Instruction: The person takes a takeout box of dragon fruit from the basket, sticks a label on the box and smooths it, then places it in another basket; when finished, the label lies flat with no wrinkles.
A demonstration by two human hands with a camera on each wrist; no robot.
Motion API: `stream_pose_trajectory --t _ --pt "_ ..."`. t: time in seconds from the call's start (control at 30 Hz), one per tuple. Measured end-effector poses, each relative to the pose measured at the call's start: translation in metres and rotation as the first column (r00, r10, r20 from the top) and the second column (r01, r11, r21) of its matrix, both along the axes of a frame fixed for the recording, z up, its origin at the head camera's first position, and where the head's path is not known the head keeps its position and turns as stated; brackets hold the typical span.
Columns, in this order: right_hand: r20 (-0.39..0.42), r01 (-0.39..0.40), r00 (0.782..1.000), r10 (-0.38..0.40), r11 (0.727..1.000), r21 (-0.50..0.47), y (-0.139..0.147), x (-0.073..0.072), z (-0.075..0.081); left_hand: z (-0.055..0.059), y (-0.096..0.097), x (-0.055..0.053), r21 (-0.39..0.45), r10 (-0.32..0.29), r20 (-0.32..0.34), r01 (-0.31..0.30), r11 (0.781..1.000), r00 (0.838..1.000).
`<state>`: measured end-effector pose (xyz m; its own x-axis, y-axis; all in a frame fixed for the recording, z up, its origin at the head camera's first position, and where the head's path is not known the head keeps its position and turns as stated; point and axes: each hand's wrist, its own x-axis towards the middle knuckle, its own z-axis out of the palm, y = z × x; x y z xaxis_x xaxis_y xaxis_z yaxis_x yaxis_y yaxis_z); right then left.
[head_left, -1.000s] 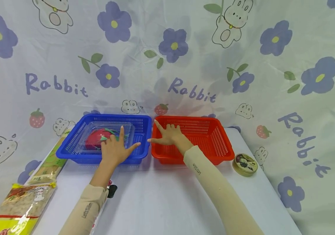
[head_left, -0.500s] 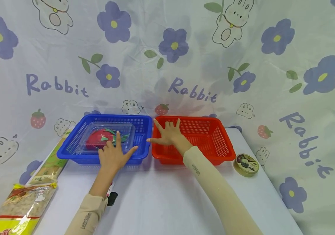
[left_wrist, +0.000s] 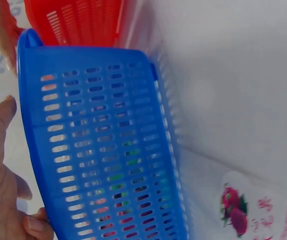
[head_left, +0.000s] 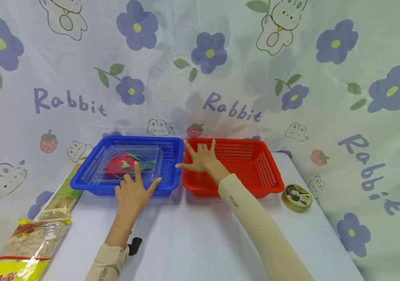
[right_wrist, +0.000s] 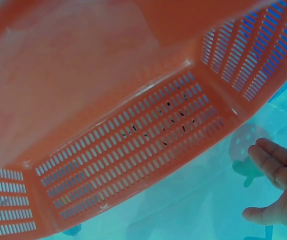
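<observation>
Against patterned cloth (right_wrist: 188, 195), one of the hands (right_wrist: 281, 187) shows thumb and fingers apart near a slotted orange basket (right_wrist: 133, 104)

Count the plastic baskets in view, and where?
2. In the head view, the blue basket stands left of centre on the table with a clear container inside; the red basket is beside it, to the right. None appears hidden.
</observation>
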<state>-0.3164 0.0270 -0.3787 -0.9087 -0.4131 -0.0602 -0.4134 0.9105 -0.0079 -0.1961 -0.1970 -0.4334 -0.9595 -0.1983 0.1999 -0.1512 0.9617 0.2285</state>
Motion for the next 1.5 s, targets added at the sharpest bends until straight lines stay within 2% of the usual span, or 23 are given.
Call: stream_pose_trajectory --t 0.2,0.73,0.97,1.2,1.37,1.5 --pt "0.023 -0.001 1.000 0.001 1.000 -0.007 -0.003 -0.001 -0.002 -0.004 0.002 0.010 0.026 0.038 -0.021 -0.037 0.999 0.999" --pt "-0.008 -0.020 1.000 0.020 1.000 -0.023 -0.011 -0.009 -0.009 -0.018 0.000 0.024 0.048 0.102 -0.089 -0.098 0.994 0.991" --pt "-0.014 -0.048 0.999 0.047 0.997 -0.065 -0.017 -0.009 -0.008 -0.023 -0.003 0.026 0.113 0.148 -0.046 -0.142 0.983 0.988" --pt "-0.006 -0.061 0.998 0.061 0.996 -0.070 -0.022 -0.007 -0.004 -0.024 -0.015 0.025 0.144 0.157 -0.012 -0.153 0.978 0.988" --pt "0.012 -0.060 0.998 0.061 0.997 -0.052 -0.025 -0.007 0.000 -0.026 -0.020 0.026 0.179 0.158 0.020 -0.159 0.971 0.987" --pt "0.001 -0.067 0.998 0.067 0.998 -0.022 -0.028 -0.007 0.004 -0.027 -0.021 0.027 0.203 0.161 0.020 -0.161 0.966 0.987"
